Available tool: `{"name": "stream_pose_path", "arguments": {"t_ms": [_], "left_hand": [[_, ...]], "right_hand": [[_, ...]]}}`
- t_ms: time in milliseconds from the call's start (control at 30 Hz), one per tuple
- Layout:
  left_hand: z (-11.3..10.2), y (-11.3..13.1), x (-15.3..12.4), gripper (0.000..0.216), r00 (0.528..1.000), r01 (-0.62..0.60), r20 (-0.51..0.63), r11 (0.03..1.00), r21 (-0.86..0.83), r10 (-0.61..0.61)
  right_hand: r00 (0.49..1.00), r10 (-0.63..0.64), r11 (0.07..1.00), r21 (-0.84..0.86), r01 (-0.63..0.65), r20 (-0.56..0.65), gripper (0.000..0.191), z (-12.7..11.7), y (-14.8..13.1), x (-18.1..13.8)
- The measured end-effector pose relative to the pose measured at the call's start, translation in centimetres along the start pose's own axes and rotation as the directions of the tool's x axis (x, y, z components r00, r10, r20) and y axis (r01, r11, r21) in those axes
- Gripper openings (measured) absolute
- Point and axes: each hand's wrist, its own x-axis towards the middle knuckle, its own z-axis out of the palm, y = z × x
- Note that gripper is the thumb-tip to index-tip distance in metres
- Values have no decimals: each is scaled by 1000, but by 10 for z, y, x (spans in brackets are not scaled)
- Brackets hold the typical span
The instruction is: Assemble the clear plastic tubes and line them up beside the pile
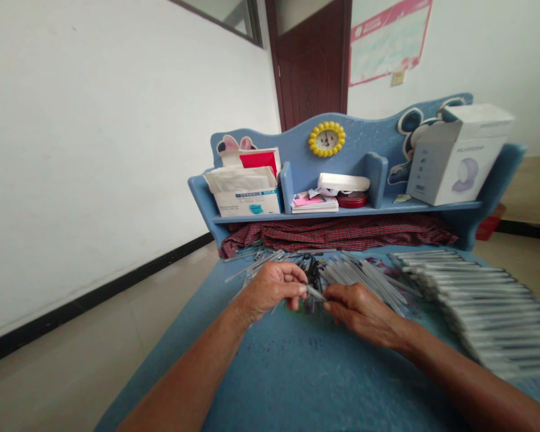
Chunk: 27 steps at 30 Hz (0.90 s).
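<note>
A slim translucent pen barrel (315, 293) spans the gap between my hands above the blue table. Its left end is pinched between the thumb and fingers of my left hand (276, 287). My right hand (360, 309) grips the other end, its fingers closed and covering part of it. Just behind my hands lie small black pen parts (314, 273), partly hidden. A heap of clear pen barrels (364, 279) fans out behind my right hand. More thin tubes (256, 264) lie loosely behind my left hand.
Many pens (486, 306) lie in rows at the right of the blue table (270, 384). Along the back, a checked cloth (333, 234) is bunched beneath a shelf (261, 218). The shelf bears a mask box (247, 201), a white carton (459, 162) and papers (312, 205).
</note>
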Motion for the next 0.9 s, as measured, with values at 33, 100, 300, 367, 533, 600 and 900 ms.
{"name": "stream_pose_path", "arguments": {"t_ms": [33, 100, 300, 367, 533, 600, 900], "left_hand": [[0, 0, 0, 18, 1000, 1, 3, 1000, -1, -1], [0, 0, 0, 18, 1000, -2, 5, 1000, -1, 2], [2, -1, 1, 20, 999, -10, -35, 1000, 20, 11], [2, -1, 1, 20, 999, -8, -48, 999, 52, 11], [3, 1, 1, 25, 998, 31, -56, 989, 145, -23], [3, 1, 0, 23, 999, 32, -47, 989, 147, -25], [-1, -1, 0, 23, 1000, 11, 8, 998, 64, -11]], "right_hand": [[1000, -2, 1000, 2, 2, -1, 19, 0, 0, 0], [1000, -6, 1000, 3, 6, -5, 18, 0, 0, 0], [1000, -8, 1000, 8, 8, -16, 16, 0, -1, 0], [1000, -8, 1000, 12, 8, -18, 17, 0, -1, 0], [1000, 0, 1000, 6, 0, -29, 16, 0, -1, 0], [1000, -5, 1000, 0, 5, -25, 16, 0, -1, 0], [1000, -2, 1000, -15, 2, -10, 18, 1, 0, 1]]}}
